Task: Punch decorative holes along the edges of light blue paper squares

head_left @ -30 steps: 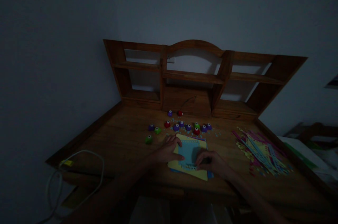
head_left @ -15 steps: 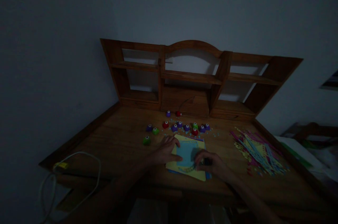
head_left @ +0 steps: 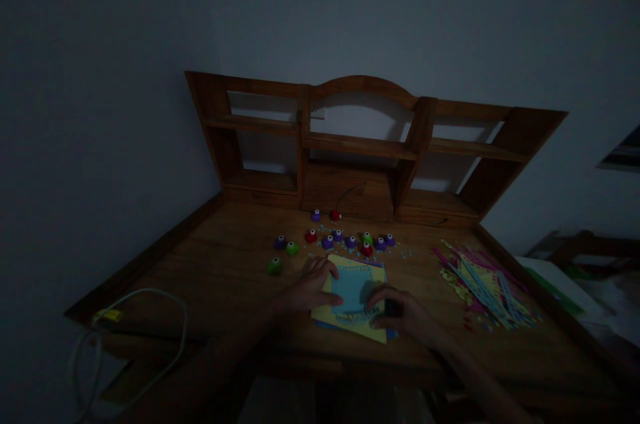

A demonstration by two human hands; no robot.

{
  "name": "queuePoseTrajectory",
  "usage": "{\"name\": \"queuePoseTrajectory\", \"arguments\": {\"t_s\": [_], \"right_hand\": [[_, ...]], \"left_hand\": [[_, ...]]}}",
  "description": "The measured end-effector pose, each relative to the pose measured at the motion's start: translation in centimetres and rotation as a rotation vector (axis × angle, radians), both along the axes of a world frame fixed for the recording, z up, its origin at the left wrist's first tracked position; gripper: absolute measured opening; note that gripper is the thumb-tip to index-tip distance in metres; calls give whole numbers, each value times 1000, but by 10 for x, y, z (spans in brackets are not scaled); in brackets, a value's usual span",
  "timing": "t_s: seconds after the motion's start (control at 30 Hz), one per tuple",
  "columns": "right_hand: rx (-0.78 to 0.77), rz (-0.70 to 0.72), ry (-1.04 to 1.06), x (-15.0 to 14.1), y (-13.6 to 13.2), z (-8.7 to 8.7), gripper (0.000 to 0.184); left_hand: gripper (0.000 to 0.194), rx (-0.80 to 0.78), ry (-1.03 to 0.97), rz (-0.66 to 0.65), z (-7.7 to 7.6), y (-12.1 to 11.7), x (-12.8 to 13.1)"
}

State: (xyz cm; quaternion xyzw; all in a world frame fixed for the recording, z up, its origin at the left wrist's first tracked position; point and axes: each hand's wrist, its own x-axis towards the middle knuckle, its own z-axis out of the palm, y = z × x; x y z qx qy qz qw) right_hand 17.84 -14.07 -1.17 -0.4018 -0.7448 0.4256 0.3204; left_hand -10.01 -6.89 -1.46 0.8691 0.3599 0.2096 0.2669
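A stack of coloured paper lies near the desk's front edge, with a yellow sheet (head_left: 323, 313) uppermost under a light-blue sheet (head_left: 354, 284). A row of punched holes runs along the blue sheet's far edge. At its near edge lies a narrow punched blue strip (head_left: 356, 315). My left hand (head_left: 319, 286) rests on the left side of the sheets, thumb and fingers spread. Over the right side is my right hand (head_left: 397, 311), its thumb and fingers apart by the strip's right end. Dim light hides the finer detail there.
Several small purple, green and red craft punches (head_left: 328, 242) stand behind the paper amid blue confetti. A pile of coloured paper strips (head_left: 485, 287) lies at the right. A wooden shelf unit (head_left: 360, 144) backs the desk. A white cable (head_left: 184, 324) loops at the left.
My right fingers, closer together at the strip before, have spread apart. The strip lies at the blue sheet's near edge. My left hand stays on the paper; the view has shifted slightly.
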Motion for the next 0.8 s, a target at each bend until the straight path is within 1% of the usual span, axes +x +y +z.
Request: {"name": "queuePoseTrajectory", "arguments": {"t_s": [0.2,0.37,0.47,0.53,0.6,0.7,0.8], "right_hand": [[-19,-24,28,4,2,-7,26],[-74,-46,41,10,-3,-8,24],[-113,-64,55,19,-6,-7,25],[-128,-104,52,29,-8,-5,24],[-119,-199,34,41,-9,-1,23],[-105,-427,41,61,-13,5,28],[-103,-625,51,79,-20,10,32]], "left_hand": [[48,-20,-10,5,-1,0,0],[48,-18,-12,-9,0,1,0],[48,-21,-5,-9,1,0,0],[47,-16,-3,-4,1,0,0],[47,-11,-3,-1,1,0,0],[46,-8,-13,6,2,0,0],[34,24,-54,22,8,-7,0]]}}
